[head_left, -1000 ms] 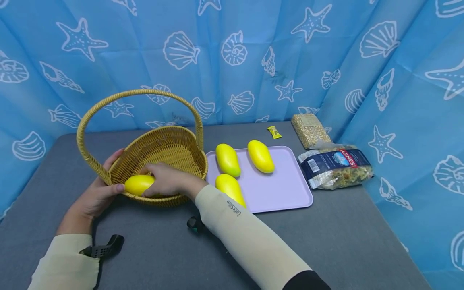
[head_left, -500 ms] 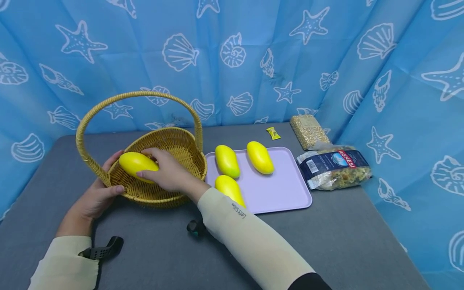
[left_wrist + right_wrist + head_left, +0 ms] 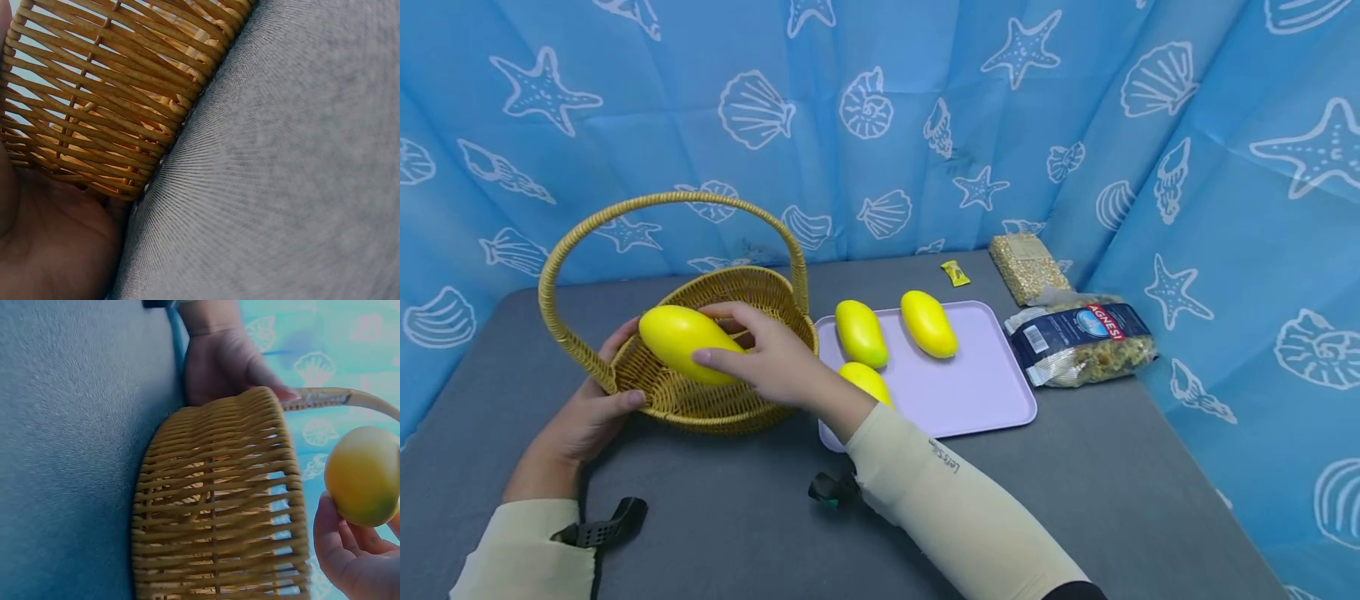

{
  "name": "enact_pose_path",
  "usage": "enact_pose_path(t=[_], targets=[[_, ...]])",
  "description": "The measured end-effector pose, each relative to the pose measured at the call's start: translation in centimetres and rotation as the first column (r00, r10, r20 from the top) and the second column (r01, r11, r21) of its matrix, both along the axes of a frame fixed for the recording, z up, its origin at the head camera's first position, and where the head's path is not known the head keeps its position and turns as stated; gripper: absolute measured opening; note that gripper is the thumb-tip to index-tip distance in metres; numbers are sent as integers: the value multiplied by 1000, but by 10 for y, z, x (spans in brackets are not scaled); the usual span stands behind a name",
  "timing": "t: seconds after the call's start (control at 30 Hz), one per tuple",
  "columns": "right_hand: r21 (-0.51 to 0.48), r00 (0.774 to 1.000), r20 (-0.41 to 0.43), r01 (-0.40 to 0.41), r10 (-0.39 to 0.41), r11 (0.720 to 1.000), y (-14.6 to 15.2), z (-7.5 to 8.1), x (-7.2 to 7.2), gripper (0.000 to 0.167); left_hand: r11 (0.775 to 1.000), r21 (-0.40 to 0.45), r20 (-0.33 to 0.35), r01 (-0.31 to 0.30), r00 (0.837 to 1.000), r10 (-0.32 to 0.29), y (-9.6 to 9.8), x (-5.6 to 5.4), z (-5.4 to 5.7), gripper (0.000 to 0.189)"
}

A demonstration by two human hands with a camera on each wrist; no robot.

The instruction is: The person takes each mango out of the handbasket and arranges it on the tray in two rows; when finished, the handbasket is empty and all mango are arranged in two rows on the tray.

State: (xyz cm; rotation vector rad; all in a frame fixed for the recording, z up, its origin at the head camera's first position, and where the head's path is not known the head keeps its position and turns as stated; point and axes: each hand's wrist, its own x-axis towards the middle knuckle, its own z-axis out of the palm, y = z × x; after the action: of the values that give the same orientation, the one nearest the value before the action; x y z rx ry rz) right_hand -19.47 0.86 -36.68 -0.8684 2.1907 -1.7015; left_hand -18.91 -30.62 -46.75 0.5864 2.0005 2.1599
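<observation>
A yellow mango point(image 3: 681, 337) is gripped at its right end by my right hand point(image 3: 771, 354), over the woven basket point(image 3: 730, 417) with its tall arched handle. In the right wrist view the mango point(image 3: 362, 476) hangs above the basket rim, pinched between thumb and fingers. My left hand point(image 3: 587, 417) holds the basket's left side, thumb over the rim and fingers behind the wall. Seen from the left wrist, the palm point(image 3: 62, 237) lies against the wicker wall point(image 3: 106, 94). Several more mangoes, such as this one point(image 3: 928, 323), lie on a lilac tray point(image 3: 970, 392).
A small yellow wrapped candy point(image 3: 955, 273) lies behind the tray. To the tray's right are a bag of pale grains point(image 3: 1028, 267) and an AGNESI pasta bag point(image 3: 1082, 342). A blue shell-patterned curtain point(image 3: 880, 125) rises behind the grey table point(image 3: 737, 517).
The mango has come up out of the basket in my right hand, rising above the rim. My left hand keeps its hold on the basket. The head view has shifted slightly.
</observation>
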Motion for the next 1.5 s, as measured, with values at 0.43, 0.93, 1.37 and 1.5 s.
enact_pose_path(t=[0.43,0.93,1.37,1.5], targets=[[-45,999,-32,-11,9,999,68,0,25,53,1000,2,27,-16,1000,16,-1,2,0,99],[-31,990,1,139,-139,990,148,-13,43,52,1000,22,19,-1,1000,1,0,2,3,99],[-11,959,101,269,-266,963,213,-40,49,50,1000,28,7,5,1000,-5,2,1,5,99],[67,947,114,293,-299,954,227,-45,50,48,999,33,14,9,1000,-9,2,1,5,98]])
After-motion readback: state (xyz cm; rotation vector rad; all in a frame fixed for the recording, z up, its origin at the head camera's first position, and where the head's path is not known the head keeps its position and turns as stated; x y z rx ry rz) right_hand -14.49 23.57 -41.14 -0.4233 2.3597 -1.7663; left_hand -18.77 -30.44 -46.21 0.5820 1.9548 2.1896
